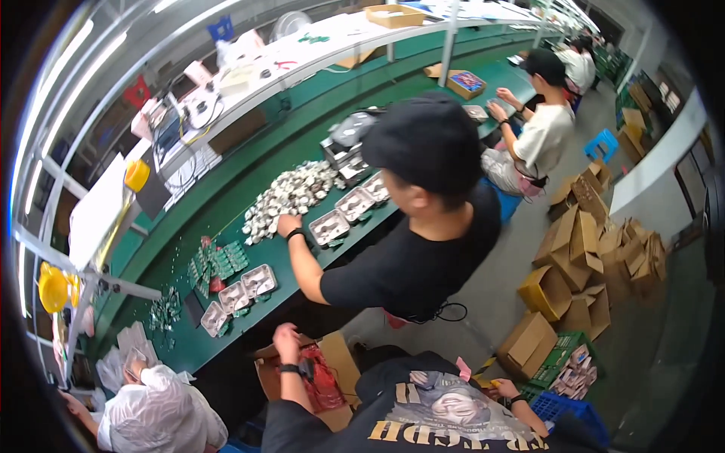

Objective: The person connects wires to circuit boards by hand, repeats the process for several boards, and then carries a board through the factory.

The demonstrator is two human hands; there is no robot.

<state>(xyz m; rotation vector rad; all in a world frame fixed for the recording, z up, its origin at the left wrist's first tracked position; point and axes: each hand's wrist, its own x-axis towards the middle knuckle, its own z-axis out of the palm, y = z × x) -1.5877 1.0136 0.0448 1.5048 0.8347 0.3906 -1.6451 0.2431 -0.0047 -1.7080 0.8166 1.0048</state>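
My left hand (285,340), a dark watch on its wrist, is raised over an open cardboard box (340,361) that holds a red bag (321,381). Its fingers look curled together and I see nothing in them. My right hand (504,389), with a dark wristband, rests low beside my black printed shirt, near a green crate (559,355). A small yellow thing shows at its fingers; whether the hand grips it is unclear.
A person in a black cap (427,143) stands at the long green bench (279,257), one hand on a pile of small silvery parts (291,192) beside grey trays (258,281). Another person in a white hair cover (155,411) is at lower left. Cardboard boxes (581,241) crowd the floor at right.
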